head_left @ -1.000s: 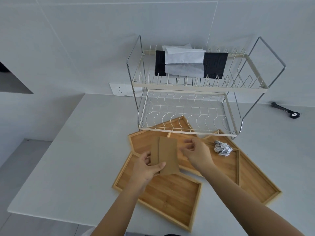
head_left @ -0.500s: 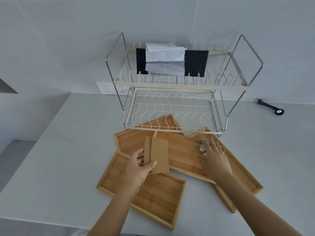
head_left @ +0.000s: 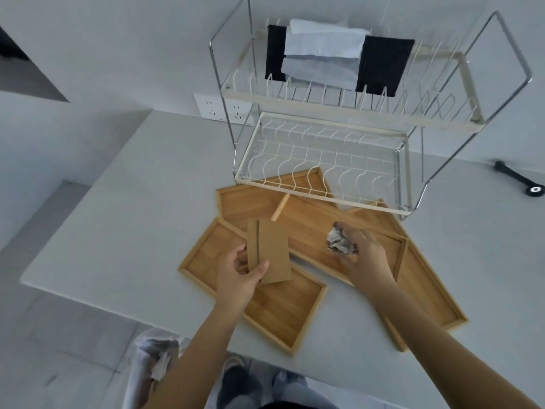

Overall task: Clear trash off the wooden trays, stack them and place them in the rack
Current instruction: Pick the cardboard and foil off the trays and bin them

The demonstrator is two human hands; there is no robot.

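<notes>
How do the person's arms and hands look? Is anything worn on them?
Both arms are bare as far as the view shows, with no sleeves visible. The left hand and the right hand wear no gloves; no watch, bracelet or ring shows. The fingers are uncovered.

I see white countertop (head_left: 124,219) | centre frame: overlapping wooden trays (head_left: 283,308) | above them: wire dish rack (head_left: 324,184) | far right: black tool (head_left: 519,180)

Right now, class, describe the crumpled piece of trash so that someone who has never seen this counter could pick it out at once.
Find the two-tier wire rack on the white counter; wooden trays lie fanned out in front of it. Over the middle tray, the right hand grips a crumpled grey-white wad. It is the only balled-up thing; the left hand holds flat brown cardboard.
</notes>
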